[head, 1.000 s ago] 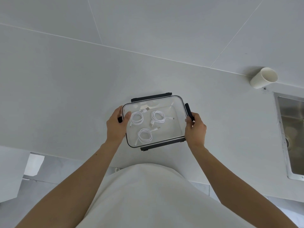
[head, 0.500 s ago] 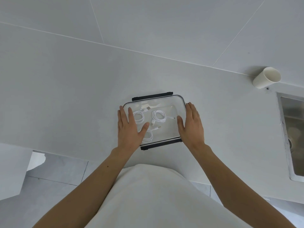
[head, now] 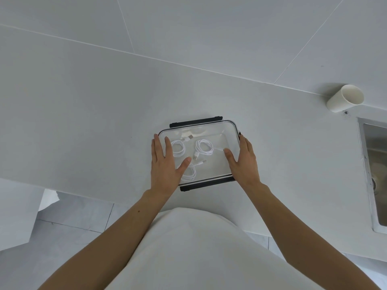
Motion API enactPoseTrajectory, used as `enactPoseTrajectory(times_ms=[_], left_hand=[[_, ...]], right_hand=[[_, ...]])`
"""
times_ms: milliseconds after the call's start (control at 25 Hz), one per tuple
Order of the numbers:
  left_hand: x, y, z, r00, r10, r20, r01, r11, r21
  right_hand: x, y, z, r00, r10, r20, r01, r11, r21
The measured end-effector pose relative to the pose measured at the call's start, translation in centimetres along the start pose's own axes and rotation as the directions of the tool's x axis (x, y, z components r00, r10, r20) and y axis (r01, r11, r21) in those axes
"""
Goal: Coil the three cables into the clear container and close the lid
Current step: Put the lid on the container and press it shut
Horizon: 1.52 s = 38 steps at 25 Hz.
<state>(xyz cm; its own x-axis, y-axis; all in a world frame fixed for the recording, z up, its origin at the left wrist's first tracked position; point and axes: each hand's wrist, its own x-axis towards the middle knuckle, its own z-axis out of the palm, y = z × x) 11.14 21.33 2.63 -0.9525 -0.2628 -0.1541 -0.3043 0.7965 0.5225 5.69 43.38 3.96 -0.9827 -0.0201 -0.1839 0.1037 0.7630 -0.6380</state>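
Note:
A clear rectangular container [head: 217,130] with black latches stands on the white counter, its clear lid lying on top. Three coiled white cables show through the lid: one at the left [head: 178,147], one in the middle [head: 204,146], one at the front [head: 189,174], partly under my thumb. My left hand [head: 165,166] lies flat with straight fingers on the lid's left part. My right hand [head: 244,162] lies flat on the lid's right edge, covering the right latch. The back latch [head: 195,121] and front latch [head: 207,184] stick outward.
A white cup [head: 345,98] lies tipped at the back right by the wall. A steel sink [head: 374,174] is sunk into the counter at the far right. The counter's front edge runs just below the container, with floor tiles beyond it at the left.
My hands left the side latches and came flat onto the lid, fingers straight. Over the last half second they hardly shifted.

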Motion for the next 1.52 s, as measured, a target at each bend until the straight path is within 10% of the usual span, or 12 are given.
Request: enactPoseTrajectory(times_ms=[520,880,1520], left_hand=[[0.1,0.2,-0.3,1.0,-0.017,0.005,0.017,0.985,-0.172],[2.0,-0.7,-1.5,0.959,0.254,0.122,-0.28,0.908,0.311],[8.8,1.5,-4.1,0.83,0.262,0.492,-0.462,0.817,0.345]], right_hand=[[0.3,0.2,-0.4,1.0,0.014,0.021,-0.014,1.0,0.024],[-1.2,2.9,-1.1,0.902,-0.28,0.329,0.346,0.924,-0.163],[-1.3,3.6,-2.0,0.857,-0.377,0.35,0.489,0.809,-0.325]])
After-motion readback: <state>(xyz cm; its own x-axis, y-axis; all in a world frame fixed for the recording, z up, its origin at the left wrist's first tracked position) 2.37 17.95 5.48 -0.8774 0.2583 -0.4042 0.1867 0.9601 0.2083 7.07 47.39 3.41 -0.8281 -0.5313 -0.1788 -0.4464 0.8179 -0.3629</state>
